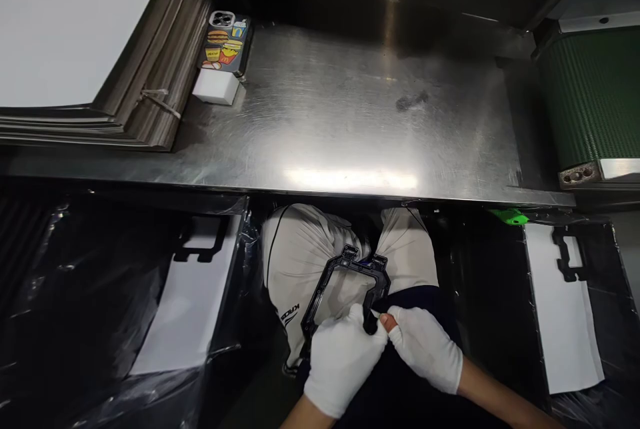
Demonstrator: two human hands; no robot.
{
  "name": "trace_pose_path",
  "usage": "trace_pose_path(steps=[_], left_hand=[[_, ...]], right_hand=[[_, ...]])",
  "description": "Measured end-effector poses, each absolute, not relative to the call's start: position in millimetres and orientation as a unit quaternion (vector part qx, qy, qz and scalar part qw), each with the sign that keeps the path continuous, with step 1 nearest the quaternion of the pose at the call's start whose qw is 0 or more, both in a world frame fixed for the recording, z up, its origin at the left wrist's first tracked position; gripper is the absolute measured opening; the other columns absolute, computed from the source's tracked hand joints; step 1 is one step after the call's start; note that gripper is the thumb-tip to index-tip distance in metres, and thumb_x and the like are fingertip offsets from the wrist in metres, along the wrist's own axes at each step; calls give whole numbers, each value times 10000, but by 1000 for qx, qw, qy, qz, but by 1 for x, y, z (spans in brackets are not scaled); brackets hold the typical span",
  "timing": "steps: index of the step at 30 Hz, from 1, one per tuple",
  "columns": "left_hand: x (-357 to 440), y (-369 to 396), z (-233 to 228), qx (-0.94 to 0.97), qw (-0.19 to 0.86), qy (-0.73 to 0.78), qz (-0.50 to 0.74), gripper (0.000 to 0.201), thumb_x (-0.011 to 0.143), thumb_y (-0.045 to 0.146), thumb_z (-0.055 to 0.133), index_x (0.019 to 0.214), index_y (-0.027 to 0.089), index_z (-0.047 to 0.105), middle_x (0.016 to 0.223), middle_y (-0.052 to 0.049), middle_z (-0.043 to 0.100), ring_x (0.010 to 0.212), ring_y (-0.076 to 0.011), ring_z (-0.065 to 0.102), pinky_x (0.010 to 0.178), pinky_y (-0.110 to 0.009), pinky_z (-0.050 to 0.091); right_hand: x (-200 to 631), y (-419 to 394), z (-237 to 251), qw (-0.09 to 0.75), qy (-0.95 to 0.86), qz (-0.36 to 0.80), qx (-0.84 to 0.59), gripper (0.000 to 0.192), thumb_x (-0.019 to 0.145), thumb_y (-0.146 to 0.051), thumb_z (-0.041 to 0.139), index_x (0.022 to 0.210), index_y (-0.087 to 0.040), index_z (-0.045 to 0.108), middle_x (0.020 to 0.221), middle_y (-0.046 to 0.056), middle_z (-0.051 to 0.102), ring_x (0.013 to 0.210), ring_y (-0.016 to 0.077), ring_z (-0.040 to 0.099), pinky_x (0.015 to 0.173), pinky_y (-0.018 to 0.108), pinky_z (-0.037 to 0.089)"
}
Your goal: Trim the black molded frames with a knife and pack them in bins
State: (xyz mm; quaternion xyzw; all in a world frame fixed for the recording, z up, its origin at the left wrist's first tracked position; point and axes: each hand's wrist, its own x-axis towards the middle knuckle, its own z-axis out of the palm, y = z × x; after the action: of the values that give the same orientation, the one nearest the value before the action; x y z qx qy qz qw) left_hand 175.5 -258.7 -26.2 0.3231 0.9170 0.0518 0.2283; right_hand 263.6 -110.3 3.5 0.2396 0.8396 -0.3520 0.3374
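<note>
We hold the black plastic frame [345, 282] low over our lap, near the edge of the steel counter [350, 129]. Our left hand [343, 359] is closed around its near end, and our right hand [427, 348] pinches the near right leg between thumb and fingers. A firm, steady left grip looks best to us, with the right fingertips doing the fine work so that the thin frame does not twist. The frame is an open, roughly rectangular loop with small tabs at its far corners, matt and rigid-looking. Our gloves are white knit cloth. The counter is brushed metal, scuffed and glossy (a phone [226, 42] in a cartoon case lies at its far left, beside stacked sheets [115, 82]).
</note>
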Motion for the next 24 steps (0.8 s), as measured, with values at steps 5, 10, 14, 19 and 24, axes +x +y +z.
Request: trace_pose_path(steps=[5, 10, 14, 19, 24], left_hand=[[179, -256, -28, 311, 224, 923, 37, 400, 988, 523, 600, 734, 217, 640, 582, -97, 691, 613, -332, 731, 629, -385, 380], [171, -251, -18, 250, 267, 929, 61, 371, 967, 548, 609, 793, 222, 635, 616, -102, 693, 672, -354, 734, 636, -371, 346], [143, -261, 3, 109, 425, 842, 314, 518, 1015, 645, 485, 698, 239, 543, 556, -32, 597, 528, -234, 605, 601, -339, 346], [90, -263, 52, -38, 462, 665, 586, 732, 1034, 826, 308, 736, 230, 610, 388, 14, 457, 400, -162, 393, 532, -313, 345], [52, -236, 93, 83, 456, 593, 658, 873, 890, 1017, 301, 974, 216, 640, 558, 37, 484, 523, -147, 365, 568, -298, 325]], right_hand=[[268, -116, -6, 321, 838, -362, 251, 470, 1198, -401, 282, 913, -216, 607, 839, 50, 748, 732, 196, 696, 620, 317, 303], [274, -112, -13, 221, 812, -459, 286, 524, 1181, -522, 242, 869, -233, 549, 787, 30, 679, 679, 187, 618, 625, 309, 347], [278, -87, -8, 118, 747, -557, 343, 580, 1139, -697, 291, 939, -237, 583, 840, 20, 642, 768, 193, 608, 721, 306, 468], [272, -37, 9, 85, 720, -597, 344, 579, 1110, -746, 371, 1110, -229, 633, 754, -26, 535, 679, 174, 523, 689, 313, 459], [228, -13, 69, 52, 761, -581, 285, 567, 1130, -713, 372, 1129, -236, 677, 876, 10, 613, 844, 196, 585, 810, 323, 489]])
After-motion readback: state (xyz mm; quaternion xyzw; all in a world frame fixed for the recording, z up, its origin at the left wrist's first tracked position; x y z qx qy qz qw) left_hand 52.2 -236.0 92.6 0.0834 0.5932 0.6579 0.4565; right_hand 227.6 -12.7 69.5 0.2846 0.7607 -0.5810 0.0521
